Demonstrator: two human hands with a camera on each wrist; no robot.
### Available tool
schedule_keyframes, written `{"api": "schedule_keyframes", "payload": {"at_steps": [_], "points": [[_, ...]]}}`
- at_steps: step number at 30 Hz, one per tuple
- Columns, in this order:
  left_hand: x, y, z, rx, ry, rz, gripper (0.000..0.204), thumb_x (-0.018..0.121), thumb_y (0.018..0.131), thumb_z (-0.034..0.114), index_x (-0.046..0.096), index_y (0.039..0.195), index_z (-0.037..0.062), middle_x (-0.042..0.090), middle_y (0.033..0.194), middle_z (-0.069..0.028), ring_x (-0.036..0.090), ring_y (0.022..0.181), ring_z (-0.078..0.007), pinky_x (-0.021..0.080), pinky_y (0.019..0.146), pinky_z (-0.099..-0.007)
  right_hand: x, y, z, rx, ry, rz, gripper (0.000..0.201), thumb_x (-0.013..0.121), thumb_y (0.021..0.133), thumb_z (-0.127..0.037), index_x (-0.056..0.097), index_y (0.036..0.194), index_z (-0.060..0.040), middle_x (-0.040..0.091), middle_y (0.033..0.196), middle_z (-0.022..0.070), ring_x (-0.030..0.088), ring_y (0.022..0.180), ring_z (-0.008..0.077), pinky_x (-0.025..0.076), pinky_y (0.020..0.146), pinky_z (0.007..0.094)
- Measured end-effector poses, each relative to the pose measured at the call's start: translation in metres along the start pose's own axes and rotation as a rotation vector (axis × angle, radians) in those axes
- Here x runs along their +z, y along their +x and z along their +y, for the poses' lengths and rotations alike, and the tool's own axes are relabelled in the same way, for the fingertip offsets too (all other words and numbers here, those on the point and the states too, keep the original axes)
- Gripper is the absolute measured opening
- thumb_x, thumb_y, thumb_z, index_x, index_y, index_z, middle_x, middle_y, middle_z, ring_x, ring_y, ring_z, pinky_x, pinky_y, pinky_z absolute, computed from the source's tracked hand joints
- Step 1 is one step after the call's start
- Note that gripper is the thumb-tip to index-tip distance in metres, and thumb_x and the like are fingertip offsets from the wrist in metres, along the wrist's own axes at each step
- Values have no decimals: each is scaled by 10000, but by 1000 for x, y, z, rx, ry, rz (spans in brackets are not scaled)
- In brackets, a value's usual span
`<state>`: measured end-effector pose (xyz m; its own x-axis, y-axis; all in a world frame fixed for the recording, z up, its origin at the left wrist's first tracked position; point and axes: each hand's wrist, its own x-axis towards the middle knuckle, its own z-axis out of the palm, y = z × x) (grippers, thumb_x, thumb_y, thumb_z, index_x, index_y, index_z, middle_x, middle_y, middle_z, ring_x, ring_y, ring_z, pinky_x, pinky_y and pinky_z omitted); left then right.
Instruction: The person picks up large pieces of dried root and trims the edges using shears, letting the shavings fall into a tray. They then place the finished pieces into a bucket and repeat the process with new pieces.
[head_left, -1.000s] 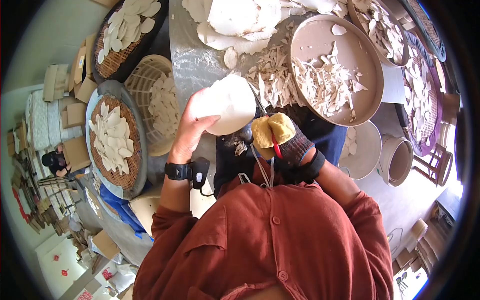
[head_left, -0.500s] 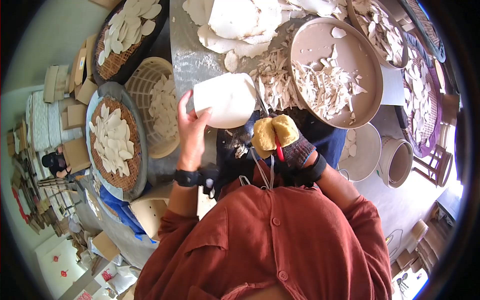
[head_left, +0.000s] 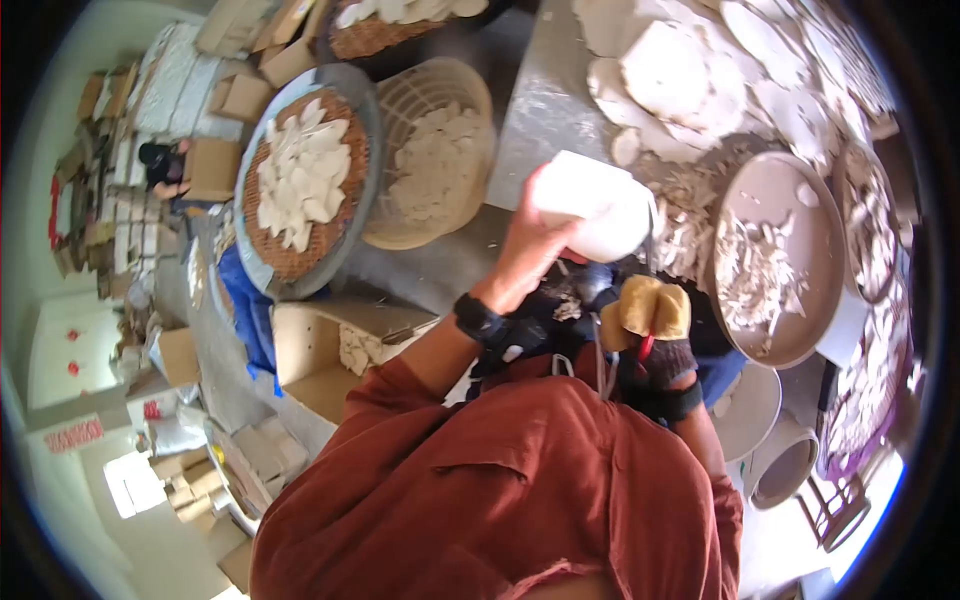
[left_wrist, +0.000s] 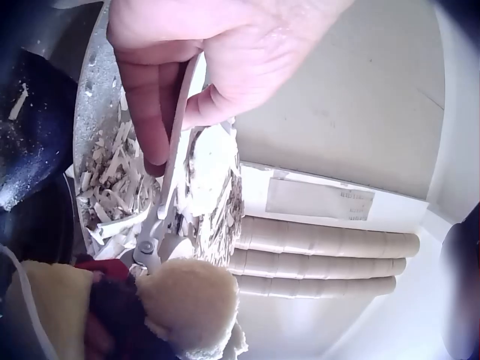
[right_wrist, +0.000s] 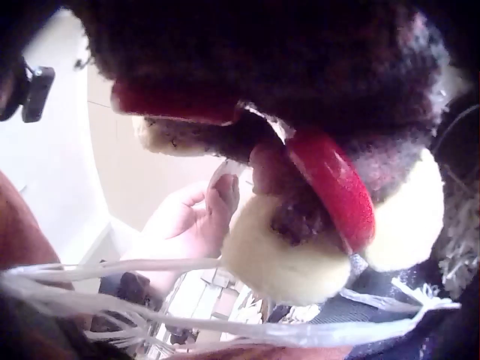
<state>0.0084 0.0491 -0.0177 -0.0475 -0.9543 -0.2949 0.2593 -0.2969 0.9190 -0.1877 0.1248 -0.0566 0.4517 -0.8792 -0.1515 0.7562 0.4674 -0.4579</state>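
In the head view, the left hand [head_left: 535, 245] holds a pale flat slice [head_left: 600, 205] by its left side. Seen edge-on in the left wrist view, this slice [left_wrist: 178, 139] is pinched between the thumb and fingers of the left hand [left_wrist: 217, 52]. Below and right of it, the right hand [head_left: 655, 330], in a dark knitted glove with yellow padding on its fingers, grips red-handled scissors [head_left: 646, 350]. The metal scissors [left_wrist: 148, 244] reach the slice's lower edge. Red handle loops [right_wrist: 334, 184] lie around the fingers in the right wrist view.
A metal table [head_left: 540, 120] bears stacked pale slices [head_left: 670, 75] and a pile of scraps [head_left: 680, 215]. Right of them is a round tray [head_left: 810, 300] with more scraps. A plastic basket [head_left: 475, 215] and woven tray [head_left: 350, 215] stand left; an open carton [head_left: 300, 360] is lower left.
The head view has swung left, so the table and both hands appear farther right and lower. The slice has turned in the left hand's hold, and its outline looks tilted differently.
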Motion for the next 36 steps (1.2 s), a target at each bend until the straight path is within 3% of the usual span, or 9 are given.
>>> {"api": "schedule_keyframes", "payload": {"at_steps": [2, 5, 12, 18, 25, 27, 28, 32, 36], "points": [[-4, 1, -6, 24, -29, -15, 734, 624, 778, 6, 233, 1381, 154, 457, 1213, -121, 591, 976, -255, 583, 555, -307, -5, -2, 8, -74, -408, 298, 288, 455, 901, -265, 573, 830, -12, 597, 767, 96, 573, 678, 222, 438, 574, 340], [-4, 1, 0, 9, 74, -39, 729, 617, 788, 22, 226, 1389, 154, 485, 1197, -113, 607, 942, -225, 580, 556, -292, -24, 0, 1, -276, -1174, 47, 138, 481, 869, -122, 580, 890, -28, 622, 828, 125, 598, 744, 275, 457, 629, 372], [-3, 3, 12, -103, 6, -146, 742, 586, 805, -22, 191, 1412, 143, 509, 1193, -103, 590, 976, -192, 577, 642, -305, -40, 9, 13, -196, -831, 191, 183, 545, 819, -71, 589, 985, -9, 641, 917, 115, 620, 879, 251, 489, 777, 322], [4, 1, -12, 140, -20, 28, 705, 578, 799, -48, 219, 1392, 79, 440, 1260, -107, 489, 1105, -179, 458, 902, -318, -30, 2, 4, 44, -592, 213, 292, 653, 731, -166, 607, 997, -56, 632, 957, 108, 604, 910, 251, 482, 810, 319], [-13, 20, -11, 159, 178, -2, 713, 573, 761, -58, 244, 1384, 51, 426, 1272, -94, 435, 1164, -187, 397, 969, -325, -15, -2, -9, -85, -1347, 12, 336, 676, 694, -255, 629, 981, -86, 644, 876, 89, 617, 827, 277, 504, 738, 350], [-12, 18, -9, 193, 259, 25, 726, 588, 756, -38, 239, 1387, 44, 423, 1272, -101, 418, 1174, -184, 367, 983, -323, -8, -1, -5, -61, -1056, 75, 284, 649, 756, -232, 622, 975, -54, 646, 871, 89, 627, 835, 237, 506, 737, 333], [-10, 16, -6, 166, 219, 16, 723, 590, 753, -46, 245, 1382, 41, 423, 1271, -102, 422, 1167, -181, 371, 978, -322, -2, -4, -4, 138, -458, 191, 257, 633, 787, -219, 618, 966, -36, 647, 869, 88, 631, 845, 211, 506, 737, 323], [-10, 10, 1, 130, 150, -21, 719, 592, 748, -62, 258, 1375, 45, 437, 1260, -101, 440, 1148, -174, 388, 962, -313, -31, -4, 17, 122, 63, 108, 254, 519, 885, -170, 554, 1058, 13, 625, 974, 126, 616, 910, 219, 508, 778, 334], [-7, 5, 6, 65, 44, -134, 708, 587, 755, -66, 263, 1374, 54, 456, 1248, -90, 462, 1127, -166, 409, 947, -304, -21, -4, 4, 67, -537, 86, 266, 554, 823, -191, 579, 1019, -13, 628, 972, 117, 609, 917, 246, 493, 793, 337]]}}
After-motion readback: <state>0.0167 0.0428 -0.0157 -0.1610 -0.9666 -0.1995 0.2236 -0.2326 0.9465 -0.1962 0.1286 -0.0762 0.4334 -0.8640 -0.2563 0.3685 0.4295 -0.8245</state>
